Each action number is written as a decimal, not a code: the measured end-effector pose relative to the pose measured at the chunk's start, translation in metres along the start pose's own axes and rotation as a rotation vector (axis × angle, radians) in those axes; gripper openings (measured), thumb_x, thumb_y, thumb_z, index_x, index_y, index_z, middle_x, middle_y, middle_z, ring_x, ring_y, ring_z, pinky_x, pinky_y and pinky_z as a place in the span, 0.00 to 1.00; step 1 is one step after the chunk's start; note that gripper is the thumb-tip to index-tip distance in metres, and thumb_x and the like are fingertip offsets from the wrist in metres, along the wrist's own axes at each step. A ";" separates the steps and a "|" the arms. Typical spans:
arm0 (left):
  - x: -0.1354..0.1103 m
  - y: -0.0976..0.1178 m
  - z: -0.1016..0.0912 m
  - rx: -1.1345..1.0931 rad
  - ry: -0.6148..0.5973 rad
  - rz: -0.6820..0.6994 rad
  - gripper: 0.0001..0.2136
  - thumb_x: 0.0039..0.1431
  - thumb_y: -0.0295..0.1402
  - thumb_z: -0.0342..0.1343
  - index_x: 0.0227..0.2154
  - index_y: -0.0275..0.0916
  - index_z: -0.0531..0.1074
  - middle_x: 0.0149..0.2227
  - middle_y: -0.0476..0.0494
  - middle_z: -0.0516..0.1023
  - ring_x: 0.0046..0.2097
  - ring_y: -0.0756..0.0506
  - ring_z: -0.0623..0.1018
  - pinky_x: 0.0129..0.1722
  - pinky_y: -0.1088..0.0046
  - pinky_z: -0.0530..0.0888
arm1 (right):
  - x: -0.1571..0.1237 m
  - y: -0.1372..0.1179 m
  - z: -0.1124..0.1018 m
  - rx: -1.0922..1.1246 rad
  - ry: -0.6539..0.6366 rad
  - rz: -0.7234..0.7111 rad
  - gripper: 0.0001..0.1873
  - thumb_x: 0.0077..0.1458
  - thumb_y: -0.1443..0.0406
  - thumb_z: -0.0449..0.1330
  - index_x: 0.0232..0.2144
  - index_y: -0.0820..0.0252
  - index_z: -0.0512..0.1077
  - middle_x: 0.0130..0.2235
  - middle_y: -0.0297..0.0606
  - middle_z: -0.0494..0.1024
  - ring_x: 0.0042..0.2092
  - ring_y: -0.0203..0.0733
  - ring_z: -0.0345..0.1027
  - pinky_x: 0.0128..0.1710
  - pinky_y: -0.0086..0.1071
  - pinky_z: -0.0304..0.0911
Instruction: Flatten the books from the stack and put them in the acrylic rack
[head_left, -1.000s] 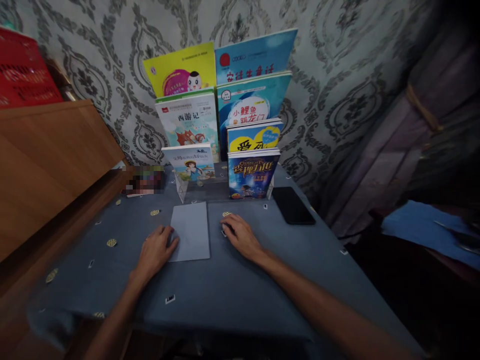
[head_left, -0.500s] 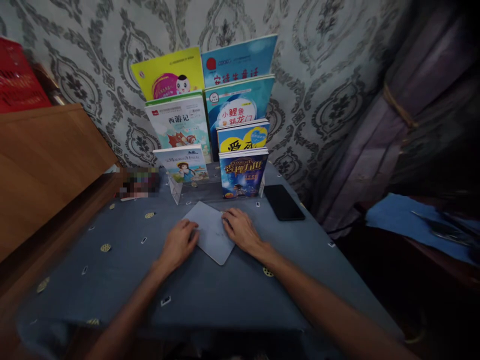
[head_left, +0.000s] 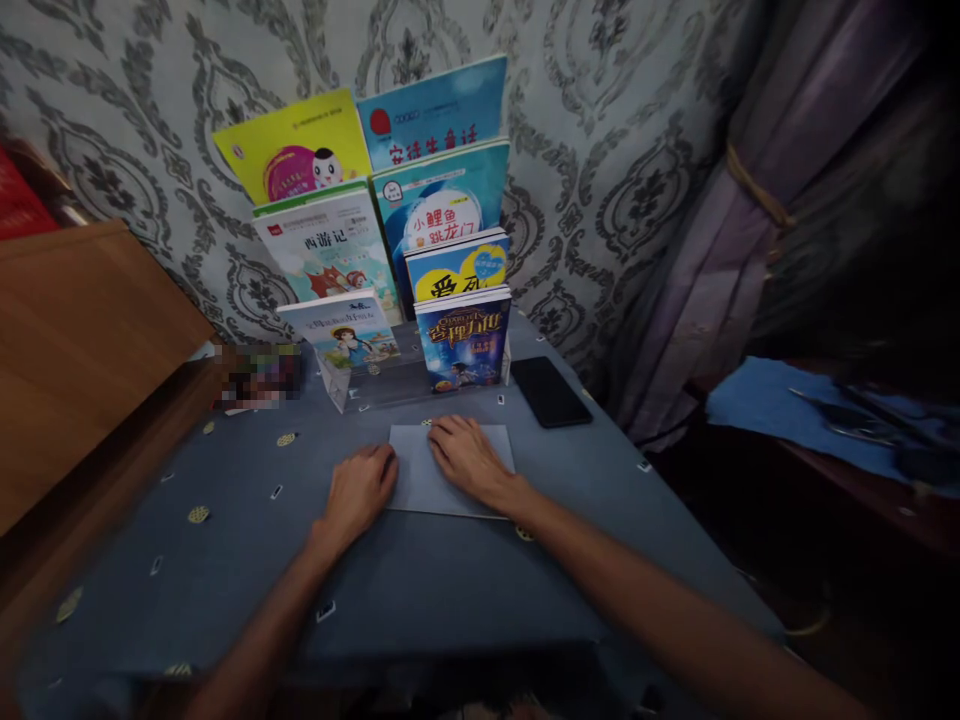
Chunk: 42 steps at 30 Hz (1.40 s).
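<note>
- A thin, flat, rectangular pale grey-blue sheet or booklet (head_left: pixel 424 488) lies on the tabletop (head_left: pixel 420 590) with its dark blue-grey patterned cloth, in front of a clear plastic rack (head_left: pixel 336 388) of upright picture books (head_left: pixel 347 335).
- The left hand (head_left: pixel 362 482) rests at the sheet's left edge, fingers bent and drawn together; whether they pinch that edge or only press on it, I cannot tell.
- The right hand (head_left: pixel 466 458) lies palm down across the upper face, fingers loosely bent and close to one another, with no visible grip around an edge.
- It should be light and fairly stiff, since it lies flat with straight edges; the plain face looks smooth and may slide easily on the cloth.
- Good holds would be the two short sides, thumb above and fingers below; the long near edge between the hands is uncovered too. Corners could bend if pinched hard.
- The fingers and right wrist cover part of the left edge, much of the right half and the near right corner; its underside and any pages are out of sight.
- Left of the rack, a small item (head_left: pixel 259 378) is blurred into blocks; dark objects on the blue cloth (head_left: pixel 772 405) far right are hard to make out.
</note>
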<state>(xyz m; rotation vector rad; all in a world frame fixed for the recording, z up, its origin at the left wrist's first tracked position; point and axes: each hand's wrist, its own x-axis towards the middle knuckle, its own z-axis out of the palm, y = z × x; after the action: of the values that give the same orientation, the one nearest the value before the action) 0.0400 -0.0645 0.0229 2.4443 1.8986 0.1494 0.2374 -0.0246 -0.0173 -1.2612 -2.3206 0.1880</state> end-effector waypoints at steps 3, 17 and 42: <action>0.010 0.007 0.002 0.107 0.079 0.060 0.12 0.70 0.34 0.45 0.42 0.39 0.74 0.44 0.37 0.78 0.46 0.40 0.77 0.44 0.65 0.71 | 0.000 -0.002 0.000 -0.025 -0.041 -0.002 0.11 0.65 0.71 0.54 0.41 0.62 0.76 0.47 0.49 0.78 0.50 0.53 0.68 0.50 0.45 0.60; 0.035 0.012 0.034 0.137 0.168 0.194 0.13 0.70 0.32 0.47 0.52 0.37 0.71 0.57 0.36 0.76 0.54 0.39 0.77 0.56 0.58 0.68 | 0.000 -0.003 0.004 -0.018 -0.079 -0.034 0.15 0.66 0.71 0.52 0.50 0.64 0.74 0.57 0.51 0.75 0.60 0.51 0.67 0.60 0.47 0.60; 0.035 0.012 0.037 0.146 0.172 0.182 0.14 0.71 0.33 0.45 0.52 0.36 0.71 0.56 0.34 0.76 0.57 0.38 0.75 0.54 0.58 0.69 | -0.053 0.023 -0.038 -0.212 0.012 0.124 0.10 0.64 0.60 0.59 0.41 0.60 0.76 0.43 0.45 0.78 0.47 0.52 0.66 0.47 0.43 0.64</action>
<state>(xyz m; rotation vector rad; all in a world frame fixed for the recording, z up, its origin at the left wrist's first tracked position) 0.0639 -0.0325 -0.0113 2.7855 1.8055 0.2426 0.2976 -0.0592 -0.0109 -1.5067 -2.3010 -0.0254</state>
